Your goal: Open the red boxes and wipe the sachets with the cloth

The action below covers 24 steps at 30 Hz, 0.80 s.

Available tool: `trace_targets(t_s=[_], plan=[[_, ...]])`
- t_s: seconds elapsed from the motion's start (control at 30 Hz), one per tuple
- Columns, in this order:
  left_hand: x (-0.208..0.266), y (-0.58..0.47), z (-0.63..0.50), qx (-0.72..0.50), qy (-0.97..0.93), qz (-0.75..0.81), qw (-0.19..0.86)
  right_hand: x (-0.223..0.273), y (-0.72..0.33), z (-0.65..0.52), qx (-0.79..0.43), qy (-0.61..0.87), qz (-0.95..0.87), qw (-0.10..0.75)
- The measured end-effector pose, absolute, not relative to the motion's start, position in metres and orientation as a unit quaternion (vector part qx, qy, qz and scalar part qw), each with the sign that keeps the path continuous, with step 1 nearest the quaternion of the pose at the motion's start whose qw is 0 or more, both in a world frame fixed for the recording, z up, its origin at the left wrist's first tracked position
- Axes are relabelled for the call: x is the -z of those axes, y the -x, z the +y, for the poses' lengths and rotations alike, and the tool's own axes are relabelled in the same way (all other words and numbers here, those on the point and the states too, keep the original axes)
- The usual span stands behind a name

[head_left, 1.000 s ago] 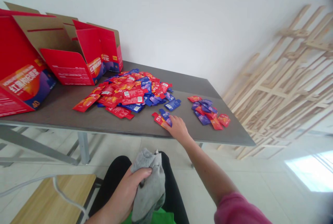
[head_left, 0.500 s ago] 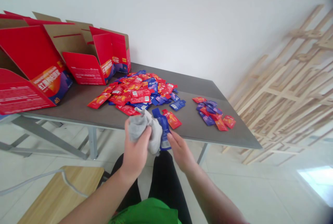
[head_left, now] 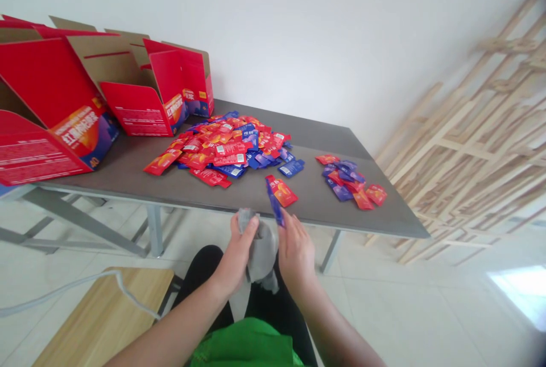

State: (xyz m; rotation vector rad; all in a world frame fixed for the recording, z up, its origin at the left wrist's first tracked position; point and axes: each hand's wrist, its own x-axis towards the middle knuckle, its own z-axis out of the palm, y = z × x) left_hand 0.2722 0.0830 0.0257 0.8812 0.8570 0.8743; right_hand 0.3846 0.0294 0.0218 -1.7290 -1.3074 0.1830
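A crumpled grey cloth point(head_left: 263, 250) is bunched in my left hand point(head_left: 237, 250) just off the table's front edge, its loose end hanging over my lap. Beside it, my right hand point(head_left: 297, 247) pinches a blue pouch point(head_left: 275, 201) turned nearly edge-on, with its spout end upward. Behind that pouch, a single red pouch point(head_left: 283, 191) lies flat near the table edge. A large heap of red and blue pouches point(head_left: 232, 148) is spread over the middle of the table. To the right lies a smaller pile of red and blue pouches point(head_left: 350, 181).
Several red cartons point(head_left: 134, 108) with raised flaps stand on the left of the grey table point(head_left: 333, 145). A wooden stool point(head_left: 111, 316) with a pale cable point(head_left: 123, 287) across it is at lower left. Wooden frames point(head_left: 460, 151) lean on the wall at right.
The blue pouch has turned from face-on to nearly edge-on and come away from the cloth. My left hand, with the cloth, has moved lower and slightly right.
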Motion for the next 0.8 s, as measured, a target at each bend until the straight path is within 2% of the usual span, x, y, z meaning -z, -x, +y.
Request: trace_targets(t_s=[0.07, 0.13, 0.23, 0.33, 0.4, 0.47, 0.63, 0.7, 0.8], plan=[[-0.031, -0.276, 0.085, -0.423, -0.37, 0.355, 0.747, -0.019, -0.375, 0.029, -0.072, 0.677, -0.615, 0.397], [-0.036, -0.278, 0.087, -0.445, -0.337, 0.352, 0.752, -0.016, -0.369, 0.025, -0.088, 0.641, -0.657, 0.387], [-0.043, -0.272, 0.094, -0.438, -0.275, 0.351, 0.781, -0.007, -0.368, 0.017, -0.146, 0.606, -0.622, 0.474], [-0.05, -0.264, 0.099, -0.394, -0.245, 0.337, 0.819, 0.002, -0.367, 0.012, -0.268, 0.605, -0.503, 0.556], [-0.051, -0.262, 0.099, -0.377, -0.249, 0.329, 0.829, 0.004, -0.363, 0.011, -0.356, 0.596, -0.446, 0.565], [-0.048, -0.262, 0.098, -0.38, -0.262, 0.322, 0.826, 0.0, -0.359, 0.01, -0.391, 0.598, -0.422, 0.559], [-0.037, -0.263, 0.102, -0.474, -0.244, 0.338, 0.775, -0.006, -0.367, -0.003, -0.363, 0.649, -0.388, 0.545], [-0.035, -0.26, 0.104, -0.469, -0.23, 0.349, 0.778, -0.003, -0.382, -0.011, -0.341, 0.681, -0.342, 0.55], [-0.036, -0.256, 0.103, -0.423, -0.227, 0.372, 0.795, -0.002, -0.407, -0.019, -0.213, 0.739, -0.289, 0.569]])
